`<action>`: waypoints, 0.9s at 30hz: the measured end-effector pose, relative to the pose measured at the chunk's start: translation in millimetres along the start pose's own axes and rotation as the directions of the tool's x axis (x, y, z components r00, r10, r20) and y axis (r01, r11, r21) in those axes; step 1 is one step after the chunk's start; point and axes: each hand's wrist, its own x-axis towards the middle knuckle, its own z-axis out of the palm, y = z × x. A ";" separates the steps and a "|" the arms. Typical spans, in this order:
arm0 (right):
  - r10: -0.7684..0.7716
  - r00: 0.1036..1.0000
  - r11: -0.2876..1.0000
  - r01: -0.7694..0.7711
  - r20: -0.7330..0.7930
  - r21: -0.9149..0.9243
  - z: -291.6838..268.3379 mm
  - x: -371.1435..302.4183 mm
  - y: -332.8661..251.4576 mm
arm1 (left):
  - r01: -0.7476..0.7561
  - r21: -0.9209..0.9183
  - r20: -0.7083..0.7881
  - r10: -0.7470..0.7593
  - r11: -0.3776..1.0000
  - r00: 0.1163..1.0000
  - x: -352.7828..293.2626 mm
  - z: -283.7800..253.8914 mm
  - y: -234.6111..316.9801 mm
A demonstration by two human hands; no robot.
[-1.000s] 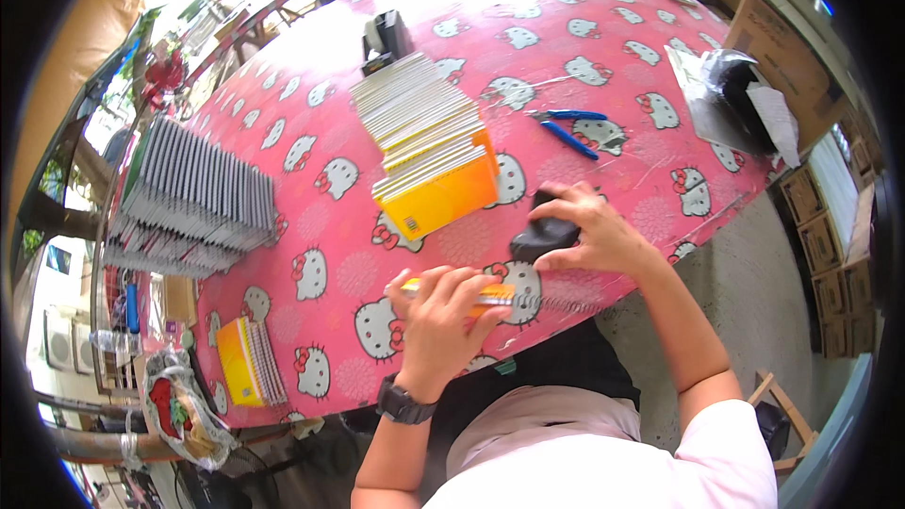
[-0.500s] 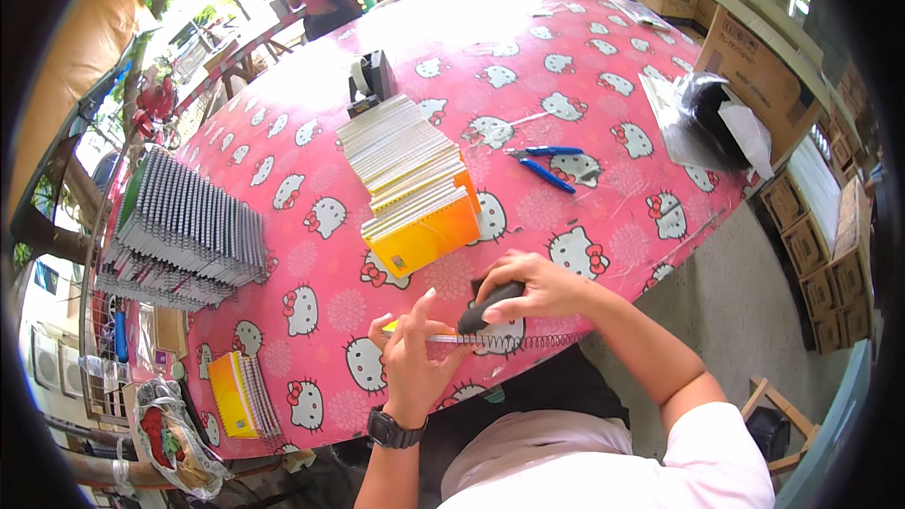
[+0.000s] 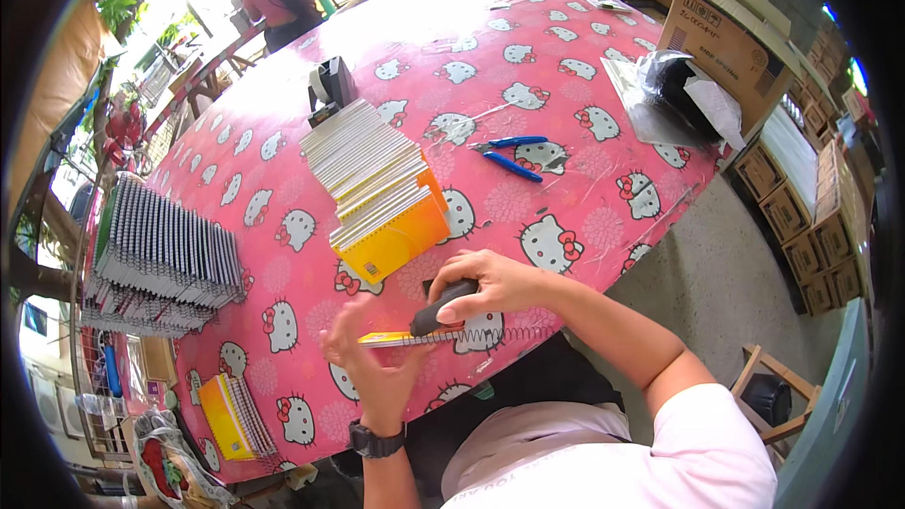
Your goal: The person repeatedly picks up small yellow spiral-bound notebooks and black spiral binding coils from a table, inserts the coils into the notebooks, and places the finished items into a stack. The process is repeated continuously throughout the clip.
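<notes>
Far left, tall stack of dark notebooks (image 3: 170,245) with ridged wire spines, then a few glossy yellow notebooks (image 3: 229,419). Left fingers (image 3: 341,344) are spread wide around the left end of a flat yellow spiral notebook (image 3: 379,339) near the counter's (image 3: 311,278) front edge; can't tell if they touch it. Right fingers (image 3: 464,267) grip a rounded black block (image 3: 432,318) against its wire edge. Springy coil (image 3: 514,333) sticks out to the right. Counter's shiny pink cat print, cardboard boxes (image 3: 726,47) off right. Left fingertips are blurry, and the right hand covers part of the block.
</notes>
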 end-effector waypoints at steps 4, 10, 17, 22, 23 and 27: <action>-0.143 0.988 0.987 0.146 -0.055 0.063 11.4 -6.5 1.7 | 0.389 -0.637 0.105 -0.425 0.666 0.899 -4.7 0.4 -11.3; -0.154 0.987 0.885 0.116 0.051 0.450 9.5 3.0 0.8 | 0.465 -0.797 0.233 -0.514 0.385 0.825 -19.2 3.2 -24.6; -0.168 0.985 0.941 0.152 0.027 0.304 2.5 16.0 4.7 | 0.443 -0.816 0.244 -0.472 0.373 0.847 -16.9 2.2 -24.1; -0.133 0.991 0.951 0.134 -0.024 0.278 8.2 27.8 -4.3 | 0.418 -0.844 0.249 -0.442 0.337 0.861 -24.4 3.7 -31.7; -0.114 0.993 0.974 0.110 0.007 0.197 7.3 28.4 -10.6 | 0.410 -0.833 0.238 -0.429 0.371 0.871 -20.0 4.9 -29.9; 0.007 0.998 0.994 -0.014 -0.070 -0.108 9.6 35.0 -6.7 | 0.378 -0.852 0.220 -0.408 0.363 0.886 -20.4 10.0 -31.0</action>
